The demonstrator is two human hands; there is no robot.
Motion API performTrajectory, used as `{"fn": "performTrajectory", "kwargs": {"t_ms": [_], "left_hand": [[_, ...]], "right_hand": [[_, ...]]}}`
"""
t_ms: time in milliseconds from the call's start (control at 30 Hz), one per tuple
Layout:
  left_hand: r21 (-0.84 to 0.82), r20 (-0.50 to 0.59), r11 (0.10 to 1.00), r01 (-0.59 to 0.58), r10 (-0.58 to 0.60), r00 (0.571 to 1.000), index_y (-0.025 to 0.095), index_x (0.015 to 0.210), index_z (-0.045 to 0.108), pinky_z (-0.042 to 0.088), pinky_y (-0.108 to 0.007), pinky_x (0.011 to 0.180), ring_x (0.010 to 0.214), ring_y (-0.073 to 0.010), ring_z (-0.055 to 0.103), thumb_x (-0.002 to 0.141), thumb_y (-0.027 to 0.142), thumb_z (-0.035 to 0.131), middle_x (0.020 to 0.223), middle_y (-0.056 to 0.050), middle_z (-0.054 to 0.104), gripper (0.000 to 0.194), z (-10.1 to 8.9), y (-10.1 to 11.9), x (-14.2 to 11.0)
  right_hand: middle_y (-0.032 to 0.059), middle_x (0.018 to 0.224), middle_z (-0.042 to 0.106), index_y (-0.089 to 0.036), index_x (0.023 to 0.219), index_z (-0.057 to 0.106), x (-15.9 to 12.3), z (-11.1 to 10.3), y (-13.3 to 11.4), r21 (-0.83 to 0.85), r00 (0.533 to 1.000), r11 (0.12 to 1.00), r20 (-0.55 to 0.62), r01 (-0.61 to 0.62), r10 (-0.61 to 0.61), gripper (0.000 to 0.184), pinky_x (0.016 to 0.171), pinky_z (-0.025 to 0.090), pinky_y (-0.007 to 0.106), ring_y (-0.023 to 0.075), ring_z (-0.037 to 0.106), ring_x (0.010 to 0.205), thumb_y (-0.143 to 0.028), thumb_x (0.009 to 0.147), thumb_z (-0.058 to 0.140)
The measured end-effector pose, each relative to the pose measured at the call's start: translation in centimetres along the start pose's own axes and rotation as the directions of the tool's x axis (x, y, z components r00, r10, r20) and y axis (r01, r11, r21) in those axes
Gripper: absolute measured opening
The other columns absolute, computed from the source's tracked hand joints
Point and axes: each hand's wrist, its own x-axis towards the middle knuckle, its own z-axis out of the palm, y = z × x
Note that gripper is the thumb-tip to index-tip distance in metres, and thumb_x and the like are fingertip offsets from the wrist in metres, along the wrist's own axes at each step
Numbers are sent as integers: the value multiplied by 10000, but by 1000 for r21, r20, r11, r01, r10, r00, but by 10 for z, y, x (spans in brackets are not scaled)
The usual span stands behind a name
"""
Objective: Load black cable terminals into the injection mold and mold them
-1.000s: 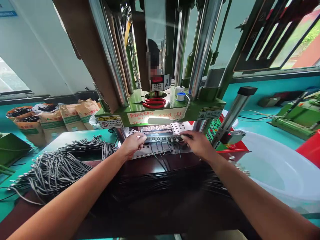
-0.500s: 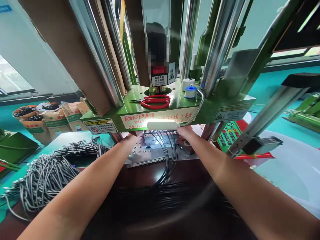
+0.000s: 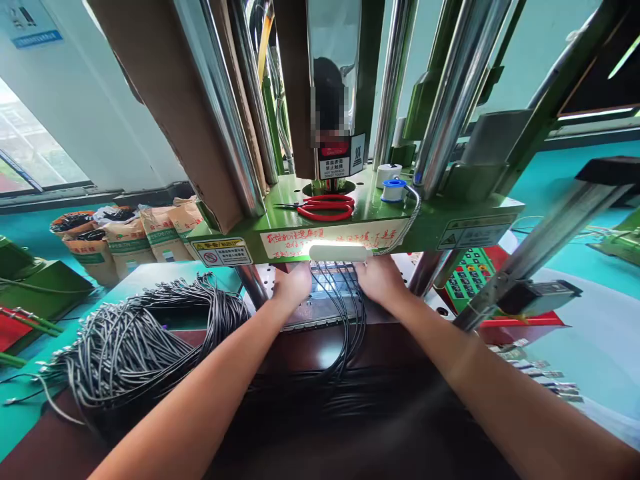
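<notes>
Head view: left hand [image 3: 294, 285] and right hand [image 3: 383, 280] reached beneath green press plate [image 3: 425, 232]; fingertips hidden, grip could not be told. Black cables [image 3: 359, 323] trailed between hands, across metal plate [image 3: 316, 310], onto dark tabletop [image 3: 295, 350].

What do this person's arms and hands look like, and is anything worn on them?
The left arm and right arm are bare as far as they show: no sleeve, watch or bracelet. No glove shows on the left hand or the right hand. Both hands are partly hidden, so rings cannot be ruled out.
</notes>
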Motion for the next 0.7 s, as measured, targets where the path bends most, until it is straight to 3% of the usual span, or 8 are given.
{"fn": "performTrajectory", "kwargs": {"t_ms": [67, 100, 167, 367, 700], "left_hand": [[2, 13, 987, -161, 161, 987, 84, 1021, 646, 368, -400, 1034, 1081, -202, 573, 952, 223, 264, 997, -119, 687, 412, 1, 10, -16], [1, 25, 973, -229, 229, 973, 112, 1132, 619, 335, -353, 1068, 1193, -212, 511, 902, 214, 381, 1162, -107, 647, 346, 2, 14, -23], [4, 54, 950, -311, 311, 949, 116, 1249, 542, 238, -403, 1122, 1286, -225, 426, 876, 180, 406, 1330, -112, 546, 402, 4, 18, -29], [-18, 90, 924, -383, 383, 919, 121, 1260, 530, 269, -378, 1114, 1253, -225, 454, 770, 103, 434, 1310, -99, 563, 500, 0, 3, -20], [-115, 18, 929, -352, 356, 934, 194, 1195, 574, 384, -345, 1049, 1154, -212, 527, 723, 87, 466, 1229, -44, 613, 496, 1, -7, -18]], "right_hand": [[121, 1021, 675, -145, 1010, 683, -15, -2, -17, -39, 997, 996, 26, 74, -73, 317, 934, 364, 325, 248, 550, 1012, -217, 905, 392], [115, 1026, 671, -152, 1014, 680, -21, -2, -25, -58, 994, 993, 40, 102, -100, 311, 920, 365, 315, 241, 548, 1004, -215, 903, 397], [111, 1024, 667, -158, 1026, 671, -26, 0, -38, -94, 991, 987, 61, 128, -122, 301, 892, 368, 313, 236, 549, 984, -210, 899, 403], [115, 1021, 673, -147, 1066, 639, -18, 10, -58, -172, 988, 977, 109, 129, -111, 290, 854, 364, 343, 245, 560, 961, -225, 892, 421], [116, 987, 681, -130, 1080, 612, -14, 16, -64, -234, 985, 963, 142, 133, -101, 268, 837, 349, 363, 254, 582, 945, -188, 888, 436]]}}
